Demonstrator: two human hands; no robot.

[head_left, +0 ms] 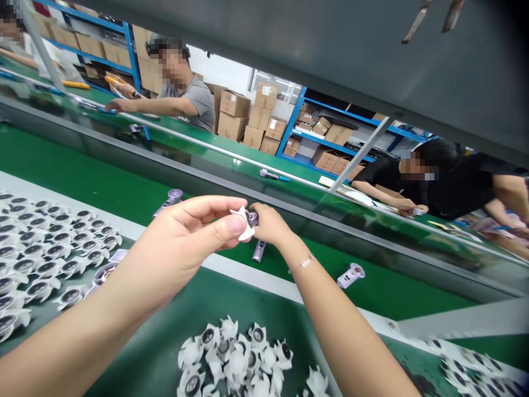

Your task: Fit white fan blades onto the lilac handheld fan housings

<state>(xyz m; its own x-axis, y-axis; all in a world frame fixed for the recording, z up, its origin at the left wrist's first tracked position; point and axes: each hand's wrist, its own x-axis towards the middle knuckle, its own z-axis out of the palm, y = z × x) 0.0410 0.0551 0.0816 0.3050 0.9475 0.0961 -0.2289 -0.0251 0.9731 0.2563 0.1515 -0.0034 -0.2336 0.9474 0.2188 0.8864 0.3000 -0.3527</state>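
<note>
Green tabletop [165, 342] spreads under your forearms, with a pale edging strip [239, 275] along its far side. Your left hand [194, 231] is nearly closed, thumb and fingertips pinching a white fan impeller [247, 227] above that strip. Just right of it, your right hand [270, 223], bracelet [306, 262] at the wrist, bends its fingers over a lilac fan housing [259, 252]; the grip is partly hidden, so you cannot tell how firmly they close.

Near, between your forearms, lies a loose heap of impellers [237, 361]. Left of your left arm, more stand in close rows [53, 251], with a second housing [106, 273] beside the arm. A third housing [351, 274] lies to the right, beyond the edging.

Farther off, a co-worker in grey [194, 102] reaches over the far bench at left, and another in black [438, 182] leans over it at right. Cardboard boxes [233, 113] are stacked behind.
</note>
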